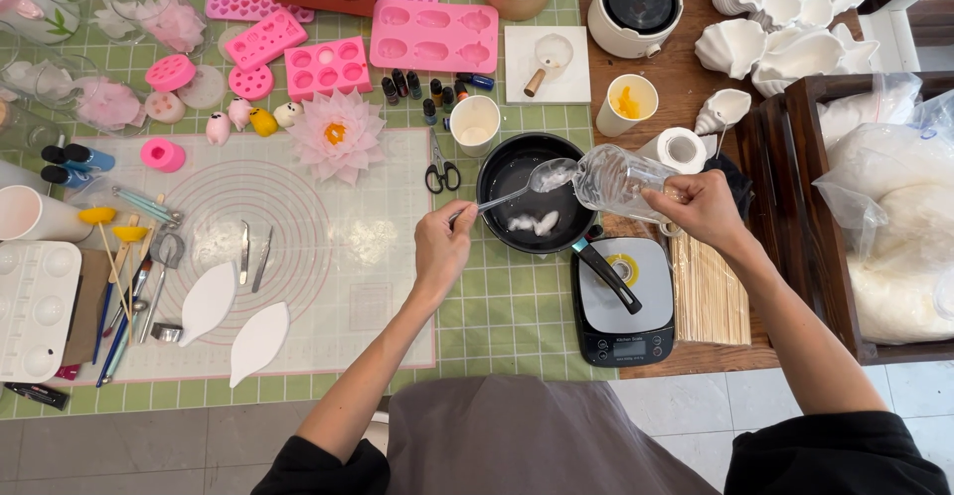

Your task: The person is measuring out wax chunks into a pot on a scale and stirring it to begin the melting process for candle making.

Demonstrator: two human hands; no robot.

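Observation:
My left hand (442, 245) grips the handle of a metal spoon (542, 179) whose bowl hovers over a small black pan (497, 172). My right hand (704, 207) holds a clear glass jar (616, 181) tipped on its side, its mouth right at the spoon's bowl. White flakes fill the spoon, and a few white lumps lie on the pan's bottom. The pan's black handle reaches over a digital kitchen scale (626, 306) with a grey platform.
Pink silicone moulds (434, 34), small dark bottles, scissors (441, 171), a white cup (475, 122) and a pink lotus candle (336, 135) lie behind a white mat (328, 247). Tools lie at left. Wooden sticks (708, 296), shell dishes (785, 28) and a crate of white bags (894, 217) lie at right.

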